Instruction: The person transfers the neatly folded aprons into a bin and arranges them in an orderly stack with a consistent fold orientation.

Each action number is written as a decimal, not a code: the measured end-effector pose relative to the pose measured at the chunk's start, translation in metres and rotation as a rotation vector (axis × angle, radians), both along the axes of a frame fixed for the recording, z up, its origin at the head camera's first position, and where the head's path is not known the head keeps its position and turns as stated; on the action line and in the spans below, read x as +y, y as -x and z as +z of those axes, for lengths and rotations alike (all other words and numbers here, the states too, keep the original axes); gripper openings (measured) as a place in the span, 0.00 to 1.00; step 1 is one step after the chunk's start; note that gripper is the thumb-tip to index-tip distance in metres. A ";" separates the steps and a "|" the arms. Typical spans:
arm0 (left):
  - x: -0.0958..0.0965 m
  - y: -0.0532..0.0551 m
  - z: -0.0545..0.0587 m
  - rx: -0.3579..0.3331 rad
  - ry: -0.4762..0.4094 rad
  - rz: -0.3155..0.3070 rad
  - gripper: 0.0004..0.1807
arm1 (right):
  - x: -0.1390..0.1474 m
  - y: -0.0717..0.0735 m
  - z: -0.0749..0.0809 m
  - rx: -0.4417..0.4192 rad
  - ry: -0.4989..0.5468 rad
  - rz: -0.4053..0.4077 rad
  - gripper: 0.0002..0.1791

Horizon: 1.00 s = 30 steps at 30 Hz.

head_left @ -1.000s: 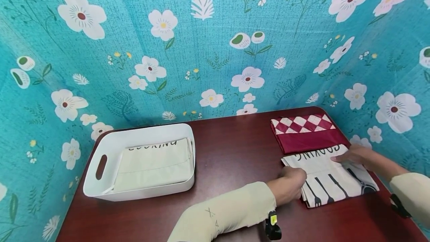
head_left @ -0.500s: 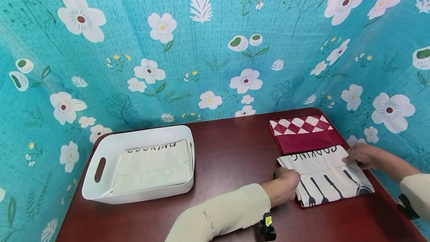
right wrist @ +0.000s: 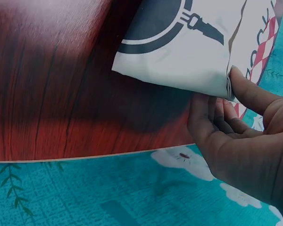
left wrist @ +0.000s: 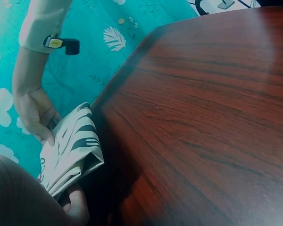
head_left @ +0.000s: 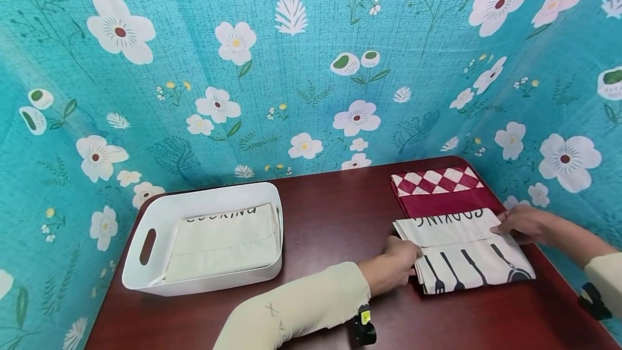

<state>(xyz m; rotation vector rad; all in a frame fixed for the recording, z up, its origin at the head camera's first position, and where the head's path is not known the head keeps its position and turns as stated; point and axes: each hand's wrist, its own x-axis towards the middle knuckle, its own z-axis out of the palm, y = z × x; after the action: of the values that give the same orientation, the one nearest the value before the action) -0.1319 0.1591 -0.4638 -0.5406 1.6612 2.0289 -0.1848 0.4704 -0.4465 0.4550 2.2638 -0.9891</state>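
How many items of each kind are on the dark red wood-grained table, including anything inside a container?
White rectangular plastic bin with a handle slot: 1
Maroon folded fabric cloth with a diamond-patterned band: 1
Cream folded fabric cloths with black lettering: 2
Total in view: 4

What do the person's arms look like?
The left sleeve and right sleeve are cream; the left has dark marks, one like an X. Both have a small black gadget with a yellow patch. The left grip and right grip wear no gloves.
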 end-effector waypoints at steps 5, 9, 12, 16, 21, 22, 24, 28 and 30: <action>-0.013 0.004 0.008 0.022 0.027 -0.017 0.08 | -0.008 -0.001 0.001 0.010 0.049 -0.019 0.15; -0.022 0.008 0.016 0.037 0.033 -0.019 0.07 | -0.015 -0.003 0.002 0.017 0.095 -0.029 0.20; -0.029 0.012 0.023 0.053 0.042 -0.030 0.07 | -0.020 -0.003 0.004 0.016 0.134 -0.041 0.24; -0.039 0.019 0.032 0.077 0.096 -0.052 0.05 | -0.027 -0.002 0.006 0.030 0.185 -0.066 0.28; -0.054 0.029 0.041 0.092 0.137 -0.069 0.04 | -0.037 0.000 0.010 0.049 0.223 -0.055 0.24; -0.056 0.030 0.042 0.092 0.139 -0.067 0.04 | -0.039 0.000 0.011 0.049 0.219 -0.051 0.24; -0.061 0.032 0.046 0.100 0.137 -0.068 0.04 | -0.042 0.001 0.013 0.056 0.202 -0.048 0.26; -0.070 0.033 0.052 0.112 0.151 -0.076 0.04 | -0.049 -0.001 0.014 0.079 0.170 -0.062 0.37; -0.075 0.034 0.056 0.113 0.165 -0.080 0.04 | -0.054 -0.002 0.013 0.088 0.182 -0.065 0.41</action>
<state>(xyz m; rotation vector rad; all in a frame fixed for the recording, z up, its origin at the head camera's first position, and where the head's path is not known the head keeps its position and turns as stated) -0.1659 0.0837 -0.4082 -0.4136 1.8979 1.9084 -0.1826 0.4163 -0.4331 0.4157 2.2221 -1.2581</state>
